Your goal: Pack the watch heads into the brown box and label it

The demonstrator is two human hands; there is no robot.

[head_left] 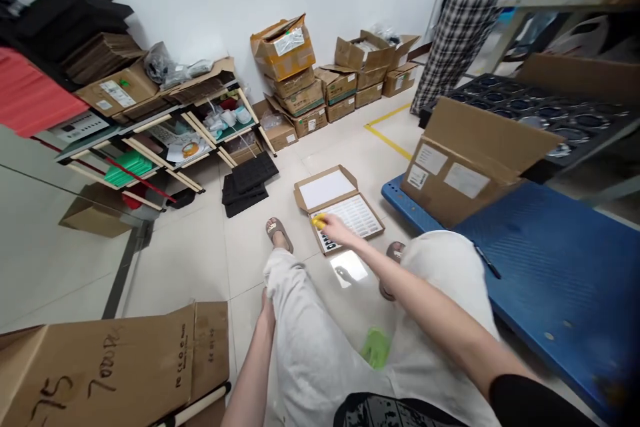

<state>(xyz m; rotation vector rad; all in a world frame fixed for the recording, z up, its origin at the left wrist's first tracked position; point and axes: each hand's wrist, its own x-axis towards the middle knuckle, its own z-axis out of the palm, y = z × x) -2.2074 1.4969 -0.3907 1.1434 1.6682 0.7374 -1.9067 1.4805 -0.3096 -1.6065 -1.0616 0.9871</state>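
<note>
Flat brown cardboard box: on the floor at centre, between the feet, its white-lined lid folded open on the far side.
Small white pieces: in rows across much of the box; dark pieces line its left part. How many places remain unfilled cannot be told.
Right hand: over the box's left part, fingers drawn together at a small yellow thing, either held or worn.
Left hand: beside the left leg, partly hidden; grip unclear.
</note>
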